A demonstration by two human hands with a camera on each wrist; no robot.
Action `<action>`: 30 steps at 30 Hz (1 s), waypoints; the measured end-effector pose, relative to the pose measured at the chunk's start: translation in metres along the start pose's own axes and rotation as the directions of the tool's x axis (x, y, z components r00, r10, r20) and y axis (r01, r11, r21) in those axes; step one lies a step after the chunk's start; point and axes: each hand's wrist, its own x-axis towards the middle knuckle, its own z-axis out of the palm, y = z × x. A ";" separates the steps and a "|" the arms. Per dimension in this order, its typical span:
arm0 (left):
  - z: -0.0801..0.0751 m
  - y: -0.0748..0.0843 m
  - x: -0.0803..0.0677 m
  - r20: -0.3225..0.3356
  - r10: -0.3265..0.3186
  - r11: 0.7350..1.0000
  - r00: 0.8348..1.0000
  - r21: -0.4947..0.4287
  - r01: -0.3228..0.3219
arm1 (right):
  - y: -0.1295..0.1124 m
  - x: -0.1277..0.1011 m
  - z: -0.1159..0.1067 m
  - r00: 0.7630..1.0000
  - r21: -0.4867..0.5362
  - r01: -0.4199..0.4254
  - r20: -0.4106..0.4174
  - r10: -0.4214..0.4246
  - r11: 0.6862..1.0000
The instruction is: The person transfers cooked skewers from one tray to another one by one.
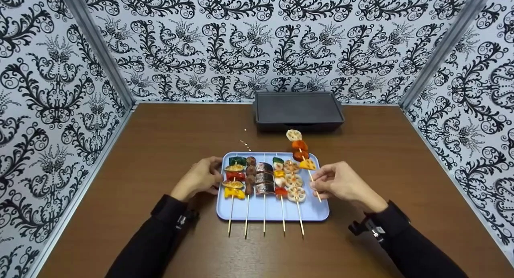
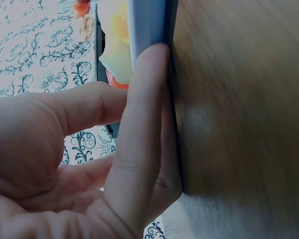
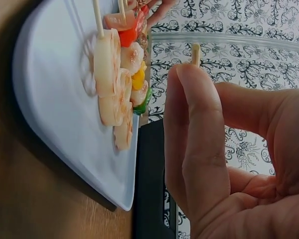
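Note:
My right hand (image 1: 339, 183) pinches the lower stick of a vegetable skewer (image 1: 300, 150), tilted above the right side of a pale blue tray (image 1: 313, 211). A lotus root slice, two orange-red pieces and a yellow piece are threaded on it. In the right wrist view, only the stick's end (image 3: 196, 54) pokes out past the fingers. My left hand (image 1: 200, 176) grips the tray's left edge, its fingers (image 2: 144, 109) against the rim. Several skewers lie side by side on the tray, among them a lotus root skewer (image 1: 294, 180) and dark-skinned chunks (image 1: 264, 178).
A black rectangular griddle (image 1: 299, 107) stands behind the tray near the back wall. Small pale crumbs (image 1: 245, 143) lie on the brown wooden table (image 1: 180, 129). Patterned panels (image 1: 257, 49) enclose the back and both sides.

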 end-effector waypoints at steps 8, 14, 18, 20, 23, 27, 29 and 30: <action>-0.001 0.000 0.000 -0.005 -0.009 1.000 1.000 -0.001 0.009 | 0.007 -0.009 -0.003 1.000 -0.018 0.000 0.026 0.001 1.000; 0.000 0.001 -0.001 -0.005 -0.023 1.000 1.000 -0.007 0.023 | 0.011 -0.016 -0.002 0.999 -0.020 -0.002 0.053 0.003 1.000; 0.000 0.002 0.000 -0.005 -0.020 1.000 1.000 -0.006 0.020 | 0.014 -0.021 0.001 0.998 -0.021 -0.006 0.067 0.007 1.000; 0.000 0.002 0.000 -0.006 -0.021 1.000 1.000 -0.007 0.021 | 0.016 -0.023 0.003 0.997 -0.018 -0.007 0.073 0.009 1.000; 0.000 0.000 0.001 -0.005 -0.014 1.000 1.000 -0.007 0.014 | 0.018 -0.026 0.005 0.997 -0.018 -0.007 0.079 0.009 1.000; 0.000 -0.001 0.001 -0.002 0.009 1.000 1.000 -0.002 -0.009 | 0.020 -0.030 0.006 0.997 -0.028 -0.006 0.081 0.008 1.000; 0.000 -0.002 0.001 0.000 0.020 1.000 1.000 0.002 -0.020 | 0.022 -0.031 0.007 0.997 -0.033 -0.007 0.081 0.009 0.999; 0.000 -0.002 0.001 -0.001 0.020 1.000 1.000 0.001 -0.020 | 0.023 -0.032 0.007 0.997 -0.041 -0.005 0.080 0.008 0.999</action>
